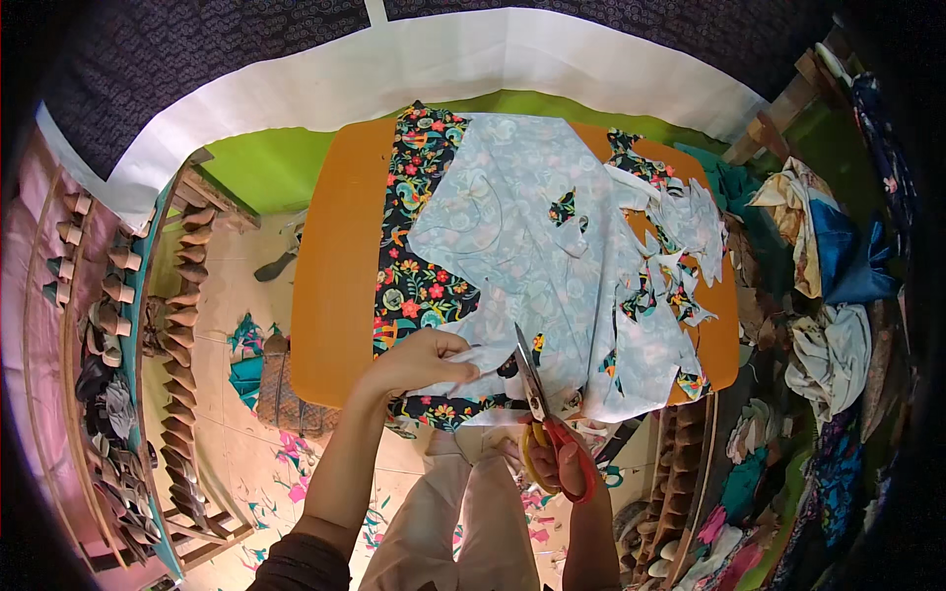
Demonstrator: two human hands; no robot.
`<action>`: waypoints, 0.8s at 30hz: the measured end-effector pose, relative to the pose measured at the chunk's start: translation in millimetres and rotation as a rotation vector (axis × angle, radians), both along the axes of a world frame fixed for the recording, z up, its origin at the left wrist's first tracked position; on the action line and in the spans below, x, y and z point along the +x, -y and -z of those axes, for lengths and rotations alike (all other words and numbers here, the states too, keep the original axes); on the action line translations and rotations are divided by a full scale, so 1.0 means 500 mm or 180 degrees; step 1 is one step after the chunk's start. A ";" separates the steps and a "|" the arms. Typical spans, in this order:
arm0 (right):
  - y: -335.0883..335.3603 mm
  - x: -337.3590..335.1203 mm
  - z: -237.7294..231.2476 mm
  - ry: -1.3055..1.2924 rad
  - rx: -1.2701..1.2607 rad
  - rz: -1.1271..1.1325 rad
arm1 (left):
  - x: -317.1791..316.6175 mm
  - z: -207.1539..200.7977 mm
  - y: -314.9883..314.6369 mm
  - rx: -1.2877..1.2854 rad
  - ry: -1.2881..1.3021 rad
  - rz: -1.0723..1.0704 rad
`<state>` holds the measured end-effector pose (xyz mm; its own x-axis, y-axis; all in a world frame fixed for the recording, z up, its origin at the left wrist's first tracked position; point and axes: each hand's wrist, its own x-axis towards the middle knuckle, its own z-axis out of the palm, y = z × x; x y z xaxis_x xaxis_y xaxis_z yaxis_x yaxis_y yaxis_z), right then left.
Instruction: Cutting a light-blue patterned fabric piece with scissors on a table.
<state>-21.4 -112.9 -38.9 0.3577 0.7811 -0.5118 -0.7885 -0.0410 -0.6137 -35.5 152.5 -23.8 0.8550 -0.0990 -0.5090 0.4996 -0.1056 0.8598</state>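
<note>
A large piece of floral fabric (512, 236) lies mostly with its pale back side up; a dark strip of its colourful printed side (434, 291) shows at the left. My left hand (416, 362) is closed on the fabric's near edge, with the thumb and fingers pinching a fold. My right hand (566, 459) grips a pair of scissors (530, 379) with yellow and red handles. The blades point away from me over the near part of the fabric and look slightly parted. Jagged cut scraps (670, 286) of the same fabric lie to the right.
Underneath is an orange table (330, 246) with rounded corners. Racks of wooden shoe lasts (177, 355) stand at the left, with more at the lower right. Heaped cloth (830, 360) lines the right side. Fabric bits (294, 468) litter the tiled floor near my legs.
</note>
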 end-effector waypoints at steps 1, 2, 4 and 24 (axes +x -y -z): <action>0.000 0.002 0.001 -0.0136 -0.0041 -0.0087 | -0.001 0.005 -0.003 0.0137 -0.0050 -0.0139; 0.000 -0.002 0.000 -0.0140 -0.0034 -0.0093 | -0.004 0.005 0.001 0.0436 0.0235 -0.0329; 0.001 -0.013 0.001 0.0113 0.0033 0.0240 | -0.007 0.010 0.029 0.1153 0.0995 -0.0796; -0.012 -0.046 0.019 0.0209 -0.0358 0.0020 | -0.022 0.047 0.127 0.3502 0.2998 -0.0461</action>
